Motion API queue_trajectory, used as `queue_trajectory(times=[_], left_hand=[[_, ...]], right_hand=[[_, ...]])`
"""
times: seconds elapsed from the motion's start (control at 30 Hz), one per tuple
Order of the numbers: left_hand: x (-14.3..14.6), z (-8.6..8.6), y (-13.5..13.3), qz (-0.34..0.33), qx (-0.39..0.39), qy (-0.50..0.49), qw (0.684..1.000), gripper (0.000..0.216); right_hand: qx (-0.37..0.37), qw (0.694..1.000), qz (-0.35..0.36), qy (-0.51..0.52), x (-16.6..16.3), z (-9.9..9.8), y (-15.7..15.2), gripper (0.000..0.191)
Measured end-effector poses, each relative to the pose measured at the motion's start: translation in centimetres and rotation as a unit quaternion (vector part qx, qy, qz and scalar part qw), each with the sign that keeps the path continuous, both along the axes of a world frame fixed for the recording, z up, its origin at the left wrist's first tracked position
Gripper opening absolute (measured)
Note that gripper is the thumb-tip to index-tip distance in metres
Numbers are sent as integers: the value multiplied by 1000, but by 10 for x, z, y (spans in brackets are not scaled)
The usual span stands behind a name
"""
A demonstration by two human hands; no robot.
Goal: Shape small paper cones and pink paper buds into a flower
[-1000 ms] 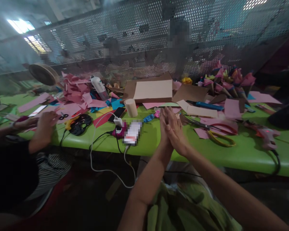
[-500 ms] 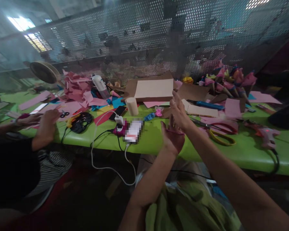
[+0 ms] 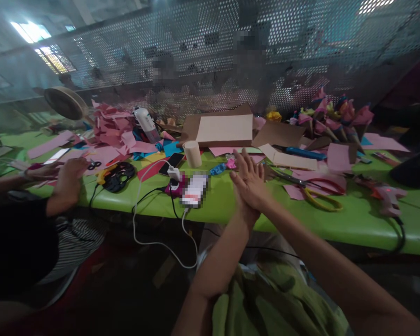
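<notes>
Over the green table edge, my right hand [image 3: 251,183] lies flat on my left hand [image 3: 245,213], palm against palm, its fingers stretched out and slightly spread. My left hand is mostly covered; its visible fingers look straight. Whatever may be between the palms is hidden. Just beyond the fingertips lie a pink wrapped piece [image 3: 231,162] and a blue crumpled piece [image 3: 217,169]. Scissors [image 3: 313,189] with red and yellow handles rest on pink paper to the right of my hands. To their left is a phone [image 3: 195,190] on a white cable, its screen blurred.
A paper roll [image 3: 192,154] stands near a cardboard box [image 3: 224,128]. Pink paper [image 3: 114,123] is heaped at left, paper cones [image 3: 336,116] at right. A glue gun [image 3: 387,193] lies far right. A co-worker's hands [image 3: 68,179] are at left. Cables hang off the edge.
My right hand has come down from above onto my left palm, fingers flattening. A thin pinkish strip seen in the left palm is now covered.
</notes>
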State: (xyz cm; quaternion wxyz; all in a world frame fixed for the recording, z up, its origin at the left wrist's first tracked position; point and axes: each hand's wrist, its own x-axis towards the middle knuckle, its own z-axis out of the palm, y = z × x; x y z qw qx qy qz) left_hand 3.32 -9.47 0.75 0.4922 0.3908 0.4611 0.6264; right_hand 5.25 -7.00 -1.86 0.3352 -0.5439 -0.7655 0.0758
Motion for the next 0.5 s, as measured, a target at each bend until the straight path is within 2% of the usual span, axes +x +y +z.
queue_trajectory(times=[0.07,0.13,0.17,0.27,0.33,0.43,0.5], left_hand=[[-5,-2,-3,-94,20,-145,985,77],[-11,-6,-6,-177,10,-312,934,80],[-14,-8,-7,-193,-7,-364,911,79],[-21,-15,-6,-168,-67,-406,896,75],[-24,-17,-4,-154,-79,-413,894,73],[-25,-15,-2,-156,-60,-418,893,75],[-24,-13,-1,-160,-35,-415,895,75]], right_hand=[[15,999,-32,17,5,9,16,66],[16,998,-34,49,11,17,33,68],[11,997,-22,69,14,20,41,68],[0,993,20,113,25,25,58,69],[8,994,12,105,30,24,59,68],[6,998,-8,61,29,15,41,68],[4,1000,3,30,23,4,20,67]])
